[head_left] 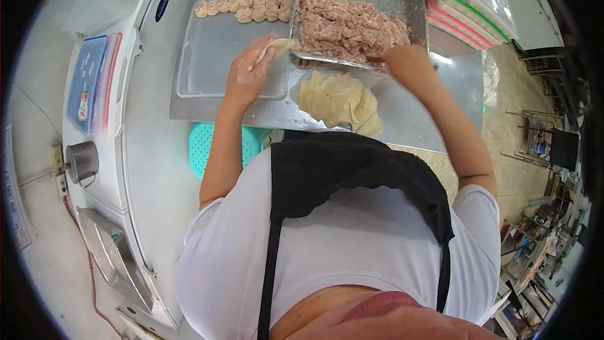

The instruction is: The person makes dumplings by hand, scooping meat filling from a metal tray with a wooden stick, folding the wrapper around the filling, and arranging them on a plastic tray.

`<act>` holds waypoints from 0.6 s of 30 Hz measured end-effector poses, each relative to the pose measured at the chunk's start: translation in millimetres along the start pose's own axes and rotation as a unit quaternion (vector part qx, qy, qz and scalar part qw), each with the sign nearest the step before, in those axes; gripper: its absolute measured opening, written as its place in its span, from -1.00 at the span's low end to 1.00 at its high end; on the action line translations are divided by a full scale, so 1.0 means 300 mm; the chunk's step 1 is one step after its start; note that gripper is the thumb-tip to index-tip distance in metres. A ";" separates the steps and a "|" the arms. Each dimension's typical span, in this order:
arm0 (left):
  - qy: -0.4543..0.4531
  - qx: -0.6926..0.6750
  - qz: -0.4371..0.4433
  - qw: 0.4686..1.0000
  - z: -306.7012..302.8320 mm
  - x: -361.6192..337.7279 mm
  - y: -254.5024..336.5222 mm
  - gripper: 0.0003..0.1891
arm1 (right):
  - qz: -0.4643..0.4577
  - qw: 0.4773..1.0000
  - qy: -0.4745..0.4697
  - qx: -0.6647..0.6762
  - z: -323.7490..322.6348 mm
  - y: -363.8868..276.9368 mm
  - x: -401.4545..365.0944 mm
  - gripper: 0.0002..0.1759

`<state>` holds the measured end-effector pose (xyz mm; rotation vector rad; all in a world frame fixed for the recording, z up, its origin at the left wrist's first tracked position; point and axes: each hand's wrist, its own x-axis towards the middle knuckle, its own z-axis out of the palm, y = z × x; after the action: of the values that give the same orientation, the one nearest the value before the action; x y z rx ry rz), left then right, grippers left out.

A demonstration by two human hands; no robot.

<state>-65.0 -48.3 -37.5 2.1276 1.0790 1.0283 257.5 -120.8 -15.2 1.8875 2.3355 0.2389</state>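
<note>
My left hand [250,73] lies palm up over the clear plastic tray [207,69], with a thin dough wrapper [277,45] resting on its fingers. My right hand [402,58] reaches under the near edge of the metal pan [412,0] of minced meat filling [346,25]; its fingers are hidden by the pan. A loose pile of pale dumpling wrappers [340,102] lies on the steel worktop [428,119] between my two arms. A row of several folded dumplings [248,7] lines the far end of the plastic tray.
A white chest freezer [135,119] stands to the left, with a blue-lidded box [88,82] and a metal cup [82,162] on it. Stacked trays with red and green rims [472,6] sit at the back right. A teal stool [204,145] shows below the worktop.
</note>
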 end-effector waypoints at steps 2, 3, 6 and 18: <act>0.047 0.105 0.068 0.991 -0.039 -0.001 -0.036 -0.74 | -0.012 0.999 0.039 0.024 0.045 -0.073 0.020 -0.81; 0.091 0.211 0.130 0.965 -0.057 -0.009 -0.048 -0.76 | -0.017 0.999 0.040 0.023 0.042 -0.103 0.041 -0.81; 0.111 -0.075 -0.058 0.989 -0.093 -0.036 -0.028 -0.81 | -0.001 0.998 0.024 0.065 0.027 -0.183 0.072 -0.82; 0.054 -0.519 -0.336 0.784 0.222 0.009 -0.143 -0.61 | 0.113 0.802 -0.107 0.577 -0.004 -0.088 0.067 -0.55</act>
<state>-27.8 -31.0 -105.3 0.7154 0.8710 1.0115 227.7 -106.7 -19.5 2.3603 2.1896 -1.6484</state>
